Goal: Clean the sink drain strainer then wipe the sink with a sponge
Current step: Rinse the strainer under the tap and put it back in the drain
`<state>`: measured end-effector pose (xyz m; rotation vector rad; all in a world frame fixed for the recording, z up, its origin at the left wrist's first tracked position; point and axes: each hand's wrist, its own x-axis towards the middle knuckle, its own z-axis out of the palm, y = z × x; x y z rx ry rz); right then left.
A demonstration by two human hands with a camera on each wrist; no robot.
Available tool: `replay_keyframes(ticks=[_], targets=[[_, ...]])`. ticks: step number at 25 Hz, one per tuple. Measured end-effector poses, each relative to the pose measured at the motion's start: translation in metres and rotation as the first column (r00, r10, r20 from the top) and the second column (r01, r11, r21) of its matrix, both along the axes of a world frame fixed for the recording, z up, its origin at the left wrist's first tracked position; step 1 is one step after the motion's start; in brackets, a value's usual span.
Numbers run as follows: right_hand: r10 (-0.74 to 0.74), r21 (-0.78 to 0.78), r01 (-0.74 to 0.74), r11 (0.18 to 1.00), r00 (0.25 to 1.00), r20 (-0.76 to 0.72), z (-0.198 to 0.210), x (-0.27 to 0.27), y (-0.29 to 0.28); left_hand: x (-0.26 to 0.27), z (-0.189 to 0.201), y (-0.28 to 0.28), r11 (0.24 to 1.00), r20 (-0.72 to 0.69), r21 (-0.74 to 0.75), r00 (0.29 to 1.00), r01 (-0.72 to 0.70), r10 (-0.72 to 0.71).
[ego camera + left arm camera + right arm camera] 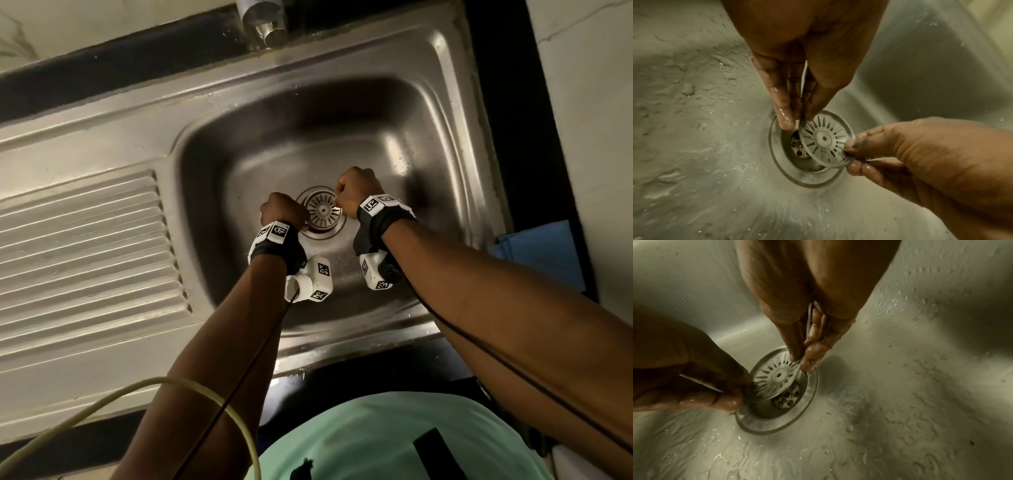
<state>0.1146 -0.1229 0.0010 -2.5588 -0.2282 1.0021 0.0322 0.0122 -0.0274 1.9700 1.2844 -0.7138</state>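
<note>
A round slotted drain strainer (323,209) sits over the drain at the bottom of the steel sink (394,144). In the wrist views the strainer (823,139) is lifted and tilted above the open drain cup (797,150). My left hand (797,121) pinches its rim on one side, with thumb and fingers closed on the edge. On the opposite side my right hand (800,361) pinches the rim of the strainer (777,378) the same way. Both hands are wet. The perforated drain cup (787,396) shows beneath the disc.
The sink floor (879,418) is wet with droplets and streaks. A tap (263,24) stands at the sink's back edge. A ribbed drainboard (85,246) lies to the left. A blue object (537,250) sits past the right rim. A yellowish hose (137,404) loops near my left forearm.
</note>
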Motion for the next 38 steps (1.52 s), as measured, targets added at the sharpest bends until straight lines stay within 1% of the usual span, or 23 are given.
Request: replay_keyframes(ticks=[2, 5, 8, 10, 12, 14, 17, 20, 22, 25, 28, 32, 38], targets=[[0.007, -0.023, -0.007, 1.0, 1.0, -0.005, -0.005, -0.002, 0.003, 0.001, -0.003, 0.0, 1.0, -0.037, 0.013, 0.999, -0.015, 0.015], [-0.001, -0.036, 0.001, 0.999, 1.0, -0.003, -0.009, -0.003, 0.007, 0.0, -0.009, 0.001, 0.994, -0.02, 0.026, 0.994, -0.104, 0.104], [-0.011, -0.052, 0.011, 0.999, 1.0, 0.006, -0.014, -0.004, 0.006, -0.005, -0.017, -0.002, 0.986, -0.023, -0.012, 0.986, -0.165, 0.165], [-0.015, -0.061, 0.015, 0.998, 1.0, 0.002, -0.018, -0.006, 0.006, -0.009, -0.031, -0.001, 0.984, -0.029, -0.01, 0.984, -0.178, 0.178], [-0.015, -0.061, 0.015, 0.998, 1.0, 0.001, -0.02, -0.009, 0.007, -0.014, -0.055, 0.002, 0.983, -0.038, -0.011, 0.983, -0.183, 0.182], [-0.016, -0.052, 0.015, 0.999, 1.0, -0.011, -0.02, -0.011, 0.008, -0.014, -0.052, 0.001, 0.983, -0.038, -0.013, 0.983, -0.182, 0.181], [-0.025, -0.041, 0.025, 0.999, 1.0, -0.013, -0.022, -0.013, 0.009, -0.016, -0.035, -0.002, 0.983, -0.017, -0.021, 0.983, -0.182, 0.182], [-0.033, -0.048, 0.032, 0.998, 0.999, -0.017, -0.021, -0.014, 0.009, -0.018, -0.033, -0.003, 0.982, -0.025, -0.028, 0.983, -0.184, 0.183], [-0.024, -0.052, 0.023, 0.998, 0.999, -0.023, -0.021, -0.014, 0.008, -0.02, -0.037, -0.002, 0.983, -0.031, -0.008, 0.982, -0.185, 0.185], [0.017, -0.063, -0.018, 0.998, 1.0, -0.011, -0.02, -0.015, 0.008, -0.019, -0.039, -0.003, 0.988, -0.029, 0.014, 0.987, -0.155, 0.155], [0.063, -0.059, -0.063, 0.996, 0.998, 0.006, -0.017, -0.015, 0.007, -0.018, -0.032, -0.004, 0.989, -0.022, 0.016, 0.989, -0.145, 0.145], [0.147, -0.088, -0.144, 0.986, 0.989, 0.027, -0.012, -0.022, 0.008, -0.019, -0.038, -0.002, 0.991, -0.027, 0.018, 0.99, -0.135, 0.136], [0.175, -0.087, -0.171, 0.981, 0.984, 0.037, -0.01, -0.024, 0.008, -0.019, -0.034, -0.002, 0.991, -0.01, 0.023, 0.991, -0.133, 0.133]])
